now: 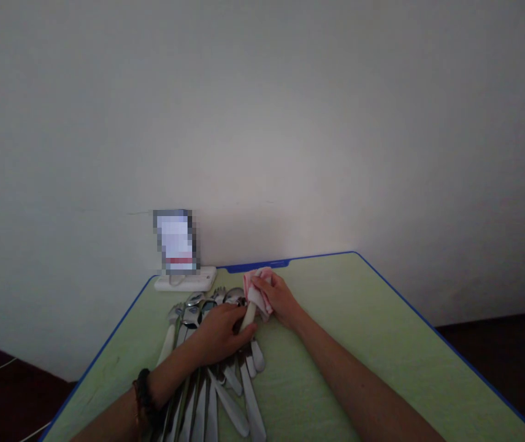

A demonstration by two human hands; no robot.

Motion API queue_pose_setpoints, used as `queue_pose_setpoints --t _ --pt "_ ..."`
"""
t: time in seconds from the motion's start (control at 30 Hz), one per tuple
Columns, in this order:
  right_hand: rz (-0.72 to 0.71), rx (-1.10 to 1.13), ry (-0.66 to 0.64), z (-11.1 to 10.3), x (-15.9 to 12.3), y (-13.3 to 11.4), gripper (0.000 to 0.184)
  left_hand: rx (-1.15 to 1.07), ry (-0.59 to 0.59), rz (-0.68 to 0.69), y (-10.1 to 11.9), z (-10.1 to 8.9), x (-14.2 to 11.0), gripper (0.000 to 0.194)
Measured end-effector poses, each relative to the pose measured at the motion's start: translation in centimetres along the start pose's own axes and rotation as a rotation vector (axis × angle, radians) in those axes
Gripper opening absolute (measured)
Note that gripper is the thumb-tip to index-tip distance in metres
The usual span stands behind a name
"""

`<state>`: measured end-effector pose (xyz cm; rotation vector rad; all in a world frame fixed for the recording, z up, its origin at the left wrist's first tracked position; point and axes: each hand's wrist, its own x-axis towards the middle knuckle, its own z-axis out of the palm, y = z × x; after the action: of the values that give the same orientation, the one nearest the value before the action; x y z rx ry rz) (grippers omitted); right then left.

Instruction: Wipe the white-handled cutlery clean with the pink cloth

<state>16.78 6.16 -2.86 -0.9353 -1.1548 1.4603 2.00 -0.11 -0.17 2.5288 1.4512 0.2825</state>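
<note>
White-handled utensil (248, 317): lower half of frame, near centre, upper end hidden in pink-and-white cloth (256, 299) | Left hand (221, 331): pinching handle, apparently to steady it | Right hand (283, 301): grasping cloth around upper end, presumably for close contact | Cutlery (192, 316): lower centre, on desk (336, 301), seemingly for easy reach | Screen device (177, 239): propped on white base (193, 280), left of centre

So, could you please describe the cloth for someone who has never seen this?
On the green table, find the cutlery pile and, at its far right end, the right hand. That hand holds the pink-and-white cloth, bunched against a pale utensil handle; unlike the shiny cutlery beside it, it is crumpled fabric.
</note>
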Motion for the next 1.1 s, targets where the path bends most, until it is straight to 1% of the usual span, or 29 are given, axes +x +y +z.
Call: queue_pose_setpoints --t 0.1,0.27,0.47,0.6,0.73,0.87,1.1 --pt "-0.084 -0.090 0.028 0.5 0.2 -0.4 0.025 -0.001 0.007 -0.017 0.1 -0.1 0.0 0.031" --pt "-0.124 -0.154 0.027 1.1 0.8 -0.8 0.025 -0.050 0.002 -0.033 0.0 -0.1 0.1 0.032" --pt "-0.093 -0.178 0.029 0.9 1.1 -0.2 0.026 -0.069 -0.002 -0.037 -0.1 -0.2 0.2 0.030" --pt "-0.118 -0.177 0.037 0.8 1.3 0.1 0.022 -0.072 -0.003 -0.044 0.0 -0.2 0.2 0.030" --pt "-0.141 -0.190 0.037 0.7 1.4 0.2 0.022 -0.069 -0.009 -0.061 0.2 -0.2 0.2 0.031" --pt "-0.138 -0.236 0.039 0.7 1.3 0.0 0.024 -0.068 -0.024 -0.064 0.4 -0.4 0.1 0.032" --pt "-0.111 -0.212 0.040 0.7 0.9 -0.6 0.022 -0.075 -0.028 -0.086 0.2 0.1 0.3 0.034"
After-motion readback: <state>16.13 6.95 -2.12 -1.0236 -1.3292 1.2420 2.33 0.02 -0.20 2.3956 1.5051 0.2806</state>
